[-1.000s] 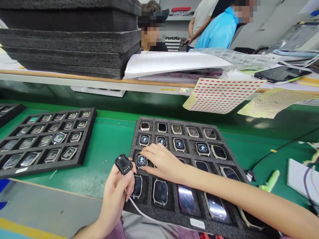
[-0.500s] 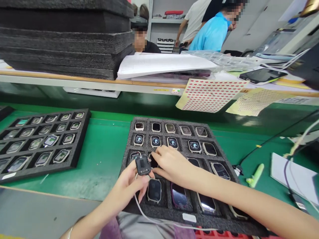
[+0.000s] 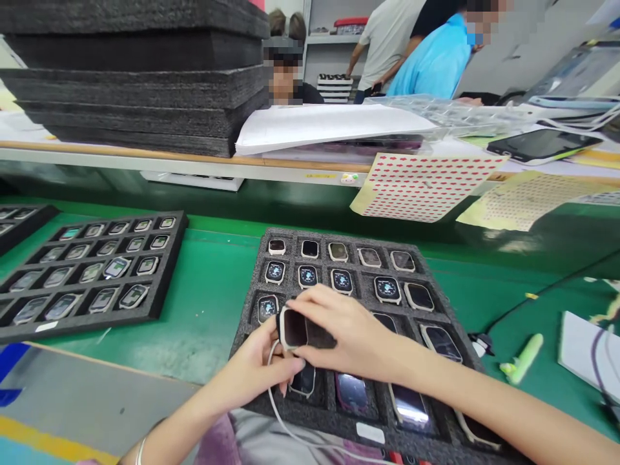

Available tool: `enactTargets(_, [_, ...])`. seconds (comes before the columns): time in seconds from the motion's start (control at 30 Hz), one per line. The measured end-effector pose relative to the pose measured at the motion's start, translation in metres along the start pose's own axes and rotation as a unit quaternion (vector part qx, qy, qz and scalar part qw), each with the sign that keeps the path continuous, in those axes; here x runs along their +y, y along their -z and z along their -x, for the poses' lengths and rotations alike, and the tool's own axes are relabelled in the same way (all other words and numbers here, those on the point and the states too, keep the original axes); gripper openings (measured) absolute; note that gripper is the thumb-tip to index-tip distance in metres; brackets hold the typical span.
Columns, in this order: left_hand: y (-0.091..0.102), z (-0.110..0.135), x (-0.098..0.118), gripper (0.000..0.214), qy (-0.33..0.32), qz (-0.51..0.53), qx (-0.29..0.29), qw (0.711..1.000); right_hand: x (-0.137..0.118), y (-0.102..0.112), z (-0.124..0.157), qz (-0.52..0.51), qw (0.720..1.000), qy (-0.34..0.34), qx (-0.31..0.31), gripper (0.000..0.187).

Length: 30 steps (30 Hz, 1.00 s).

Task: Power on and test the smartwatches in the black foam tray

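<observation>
A black foam tray (image 3: 426, 279) in front of me holds rows of small smartwatch bodies, some with lit screens. My right hand (image 3: 346, 332) hovers over the tray's middle, fingers curled round a watch body (image 3: 294, 328) lifted out of its slot. My left hand (image 3: 264, 363) sits just below and left of it, pinching a small part with a white cable (image 3: 276, 410) against that watch. The part itself is mostly hidden between the two hands.
A second foam tray (image 3: 165, 274) of watches lies to the left on the green mat, and another (image 3: 19, 219) at the far left edge. A raised shelf behind carries stacked black foam (image 3: 140, 97), papers, dotted sticker sheets (image 3: 426, 187). A green marker (image 3: 526, 358) lies right. People stand behind.
My left hand carried the cabled black part rightward from beside the tray to its middle. My right hand left the tray's left slots and picked up a watch, which now meets that part.
</observation>
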<state>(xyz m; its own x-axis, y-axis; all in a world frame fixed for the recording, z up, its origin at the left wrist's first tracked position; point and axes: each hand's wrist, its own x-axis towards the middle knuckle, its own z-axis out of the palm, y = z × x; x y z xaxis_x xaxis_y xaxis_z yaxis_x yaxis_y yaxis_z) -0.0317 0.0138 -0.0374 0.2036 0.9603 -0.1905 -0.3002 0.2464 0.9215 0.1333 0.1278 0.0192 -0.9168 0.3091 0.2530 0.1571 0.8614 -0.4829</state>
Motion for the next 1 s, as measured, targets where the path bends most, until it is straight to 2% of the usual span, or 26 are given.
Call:
enactTargets(0.13, [-0.002, 0.000, 0.001, 0.050, -0.005, -0.007, 0.012, 1.000, -0.005, -0.011, 0.001, 0.036, 0.998, 0.042, -0.026, 0.030])
enactTargets(0.3, [-0.006, 0.000, 0.004, 0.029, 0.010, -0.036, 0.040, 0.999, -0.006, -0.018, 0.001, 0.046, 0.998, 0.037, -0.014, 0.028])
enactTargets(0.37, [-0.006, 0.001, 0.003, 0.027, 0.012, -0.035, 0.044, 0.998, -0.007, -0.021, 0.001, 0.037, 0.999, 0.034, -0.014, 0.028])
enactTargets(0.53, [-0.002, 0.004, 0.000, 0.031, 0.021, -0.034, 0.021, 0.999, -0.006, -0.025, 0.006, -0.075, 0.996, 0.027, -0.026, 0.032])
enactTargets(0.63, [-0.001, 0.004, 0.000, 0.033, 0.026, -0.035, 0.011, 0.999, -0.004, -0.025, 0.008, -0.119, 0.993, 0.021, -0.013, 0.034])
enactTargets(1.0, [-0.005, 0.004, 0.005, 0.053, 0.029, -0.030, 0.030, 0.999, -0.003, -0.024, 0.010, -0.099, 0.995, 0.004, -0.023, 0.032])
